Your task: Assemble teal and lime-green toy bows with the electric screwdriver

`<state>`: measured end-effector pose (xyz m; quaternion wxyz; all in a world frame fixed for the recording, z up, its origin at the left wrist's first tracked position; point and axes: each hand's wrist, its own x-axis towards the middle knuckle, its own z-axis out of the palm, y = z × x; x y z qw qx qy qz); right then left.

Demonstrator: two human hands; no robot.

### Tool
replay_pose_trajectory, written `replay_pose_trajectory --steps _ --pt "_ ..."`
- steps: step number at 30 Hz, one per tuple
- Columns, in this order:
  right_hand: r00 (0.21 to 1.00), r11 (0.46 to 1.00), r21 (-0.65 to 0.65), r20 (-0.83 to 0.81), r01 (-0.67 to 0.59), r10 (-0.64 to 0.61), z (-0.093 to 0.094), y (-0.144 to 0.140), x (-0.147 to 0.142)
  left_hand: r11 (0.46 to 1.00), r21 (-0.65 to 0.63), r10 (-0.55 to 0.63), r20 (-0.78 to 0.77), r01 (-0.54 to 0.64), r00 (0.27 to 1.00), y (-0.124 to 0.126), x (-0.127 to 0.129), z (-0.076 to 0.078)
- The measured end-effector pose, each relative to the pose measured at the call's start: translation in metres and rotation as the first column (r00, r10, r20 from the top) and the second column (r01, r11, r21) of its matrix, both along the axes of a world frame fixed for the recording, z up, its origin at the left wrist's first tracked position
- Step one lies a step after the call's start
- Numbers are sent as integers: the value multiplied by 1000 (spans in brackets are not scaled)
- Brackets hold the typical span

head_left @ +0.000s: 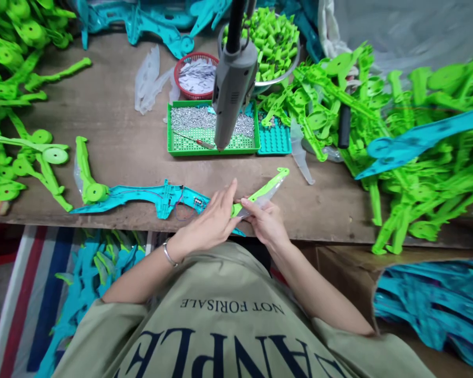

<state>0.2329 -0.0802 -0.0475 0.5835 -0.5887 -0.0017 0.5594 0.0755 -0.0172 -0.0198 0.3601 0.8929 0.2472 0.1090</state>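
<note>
both hands (240,218) on green limb (262,190)

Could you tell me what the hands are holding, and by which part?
Both hands, left hand and right hand, grip the green limb piece at its near end.

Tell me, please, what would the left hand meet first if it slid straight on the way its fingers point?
Probably the green tray of screws: the left hand points up-right across bare bench toward it, though depth is unclear.
</note>
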Motion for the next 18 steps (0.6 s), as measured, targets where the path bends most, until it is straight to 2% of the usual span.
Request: replay_pose_trajectory --steps 3,5,6,8,9,11,14,18 --pt "1000 1000 8 6 -30 30 0 -2 0 999 -35 -5 -27 4 1000 27 -3 29" --pt "999 999 17 11 -41 41 0 -4 0 999 -52 -3 -170 -6 985 50 3 40" --pt "999 999 19 14 -41 40 0 -4 0 994 -104 -54 -281 26 958 62 8 42" --pt "999 999 22 23 -32 32 0 -5 -1 945 -303 -263 -489 121 832 83 20 39" --pt "999 999 23 29 -29 29 0 -5 -2 915 -374 -345 -532 151 773 92 26 34" --pt "999 999 22 36 -28 27 1 -5 -3 858 -470 -461 -530 206 712 104 35 23" --pt "999 1000 19 36 -25 24 1 -5 -4 806 -534 -532 -464 256 708 110 39 11" --pt "999 1000 27 48 -10 9 3 -6 -9 803 -539 -520 -427 255 740 109 34 5"
